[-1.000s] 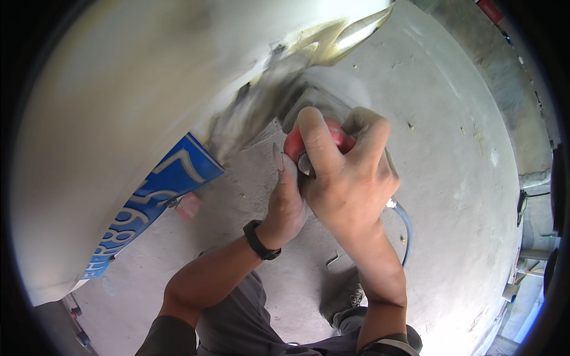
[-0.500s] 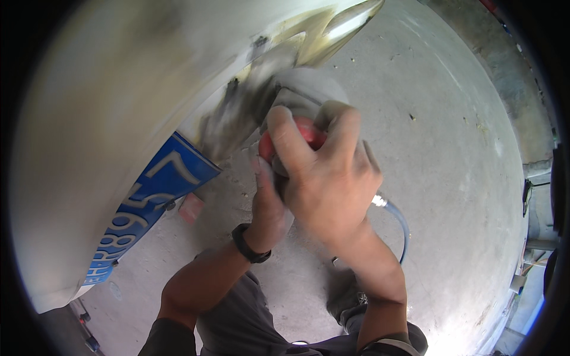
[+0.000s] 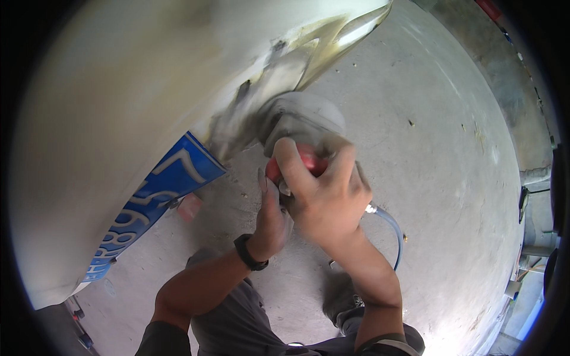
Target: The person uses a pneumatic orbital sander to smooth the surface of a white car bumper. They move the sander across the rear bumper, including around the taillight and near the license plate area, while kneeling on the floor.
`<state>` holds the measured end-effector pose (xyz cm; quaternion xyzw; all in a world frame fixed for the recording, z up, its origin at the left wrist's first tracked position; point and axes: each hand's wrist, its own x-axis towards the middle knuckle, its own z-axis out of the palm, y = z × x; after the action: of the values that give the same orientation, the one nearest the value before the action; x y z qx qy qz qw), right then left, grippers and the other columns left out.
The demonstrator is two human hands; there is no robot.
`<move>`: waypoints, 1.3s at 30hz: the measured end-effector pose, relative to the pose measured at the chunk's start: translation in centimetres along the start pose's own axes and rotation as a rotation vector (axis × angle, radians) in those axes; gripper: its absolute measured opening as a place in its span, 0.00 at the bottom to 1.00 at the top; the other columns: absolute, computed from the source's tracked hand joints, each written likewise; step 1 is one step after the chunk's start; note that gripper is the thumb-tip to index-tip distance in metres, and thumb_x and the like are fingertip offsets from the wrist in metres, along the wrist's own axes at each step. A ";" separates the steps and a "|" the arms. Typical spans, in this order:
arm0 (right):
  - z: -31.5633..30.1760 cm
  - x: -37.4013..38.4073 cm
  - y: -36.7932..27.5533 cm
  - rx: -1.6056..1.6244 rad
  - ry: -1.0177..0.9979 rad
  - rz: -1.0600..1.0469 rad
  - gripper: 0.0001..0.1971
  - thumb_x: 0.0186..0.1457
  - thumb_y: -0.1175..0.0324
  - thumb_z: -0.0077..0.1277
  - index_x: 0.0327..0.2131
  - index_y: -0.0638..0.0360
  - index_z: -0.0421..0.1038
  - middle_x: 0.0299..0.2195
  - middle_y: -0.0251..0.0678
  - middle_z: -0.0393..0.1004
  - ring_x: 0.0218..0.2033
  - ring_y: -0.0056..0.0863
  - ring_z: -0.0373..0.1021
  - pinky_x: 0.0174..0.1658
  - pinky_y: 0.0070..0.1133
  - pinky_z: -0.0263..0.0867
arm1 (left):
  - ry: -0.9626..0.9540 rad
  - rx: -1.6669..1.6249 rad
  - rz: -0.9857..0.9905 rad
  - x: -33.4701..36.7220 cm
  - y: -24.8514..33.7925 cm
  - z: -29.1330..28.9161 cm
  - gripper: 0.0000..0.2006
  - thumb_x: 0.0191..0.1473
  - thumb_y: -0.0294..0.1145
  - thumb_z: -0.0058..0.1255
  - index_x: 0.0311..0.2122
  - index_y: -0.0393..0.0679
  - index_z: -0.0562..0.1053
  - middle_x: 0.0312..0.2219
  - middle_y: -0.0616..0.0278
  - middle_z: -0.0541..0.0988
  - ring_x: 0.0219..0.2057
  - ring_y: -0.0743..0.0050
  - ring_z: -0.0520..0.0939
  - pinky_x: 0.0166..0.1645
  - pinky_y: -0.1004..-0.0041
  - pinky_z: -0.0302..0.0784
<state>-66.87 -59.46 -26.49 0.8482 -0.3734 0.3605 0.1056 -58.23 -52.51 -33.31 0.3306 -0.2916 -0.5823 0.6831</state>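
Note:
A red and grey air sander (image 3: 306,158) with a round grey pad (image 3: 309,110) is held out in front of me. My right hand (image 3: 326,202) grips it from above, fingers hooked over the red top. Pressed along its left side is my left hand (image 3: 270,222), partly hidden behind the tool; a black band circles that wrist. The pad's left edge meets the scuffed lower part of a pale car bumper (image 3: 142,95); whether it touches, I cannot tell. Dark smears and yellowish worn patches (image 3: 317,56) mark the bumper there. Pad and tool look blurred.
A blue number plate (image 3: 193,163) is fixed to the bumper, left of the sander. From the tool a blue hose (image 3: 393,231) curves down toward my shoe (image 3: 343,299). A reddish block (image 3: 189,207) lies on the concrete floor (image 3: 445,196) below the plate. Assorted gear lines the right edge.
Both hands and the sander have shifted lower in the view, away from the upper worn patches. The grip stays the same. The bumper appears slightly displaced in the view.

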 end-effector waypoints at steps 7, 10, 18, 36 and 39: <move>1.0 0.8 1.5 -0.068 0.090 -0.011 0.24 0.38 0.62 0.66 0.44 0.30 0.79 0.40 0.35 0.67 0.27 0.28 0.71 0.23 0.25 0.69 | 0.048 -0.015 0.064 2.1 -1.3 0.8 0.40 0.70 0.71 0.22 0.70 0.47 0.57 0.66 0.63 0.65 0.67 0.72 0.65 0.71 0.64 0.61; 3.2 -1.9 0.9 0.037 0.103 -0.048 0.16 0.49 0.59 0.58 0.45 0.30 0.78 0.36 0.32 0.65 0.25 0.27 0.70 0.26 0.28 0.71 | 0.105 -0.016 0.014 0.8 -2.5 -1.3 0.38 0.71 0.70 0.24 0.67 0.48 0.62 0.63 0.65 0.68 0.66 0.72 0.67 0.70 0.64 0.61; 5.5 -6.9 1.4 0.252 -0.070 0.122 0.28 0.40 0.62 0.68 0.50 0.33 0.77 0.39 0.36 0.65 0.29 0.32 0.73 0.29 0.29 0.74 | 0.302 -0.068 -0.224 -1.7 -5.0 -3.0 0.35 0.71 0.67 0.29 0.67 0.49 0.65 0.61 0.66 0.72 0.64 0.72 0.71 0.68 0.67 0.64; 8.3 -5.0 5.8 1.281 0.469 1.090 0.29 0.53 0.68 0.73 0.54 0.60 0.68 0.47 0.33 0.72 0.47 0.22 0.68 0.54 0.23 0.67 | -0.540 2.791 0.244 2.5 13.3 2.1 0.52 0.58 0.64 0.53 0.74 0.33 0.53 0.75 0.51 0.54 0.77 0.55 0.51 0.79 0.58 0.45; 9.3 -4.1 5.4 1.430 0.469 1.164 0.29 0.53 0.68 0.73 0.54 0.60 0.68 0.47 0.33 0.72 0.48 0.22 0.68 0.54 0.24 0.67 | -0.649 3.052 0.073 4.0 15.6 3.0 0.58 0.52 0.70 0.54 0.75 0.35 0.50 0.76 0.58 0.52 0.77 0.65 0.49 0.79 0.65 0.41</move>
<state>-67.64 -65.13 -36.51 0.2988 -0.3973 0.6607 -0.5624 -50.61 -55.14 -19.09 0.5435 -0.7222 0.2263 -0.3631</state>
